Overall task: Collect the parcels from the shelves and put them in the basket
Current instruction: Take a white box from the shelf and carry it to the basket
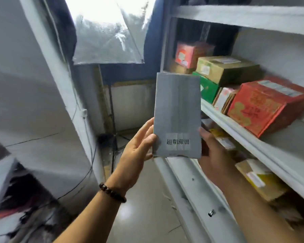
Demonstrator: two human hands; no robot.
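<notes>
White shelving (235,133) fills the right side, with a silver softbox (109,37) on a stand to its left. On the middle shelf, a red carton (267,106) sits nearest, a brown carton (226,69) rests on a green box (207,88) further in, and yellow-labelled parcels (260,178) lie on the shelf below. A flat grey parcel (177,111) is held upright in mid-air, in front of the shelving and off it. The left hand (137,146) pinches its lower left edge, thumb on the front. The right hand (212,155) grips the lower right edge, its fingers hidden behind the parcel. A beaded bracelet (112,192) circles the left wrist.
</notes>
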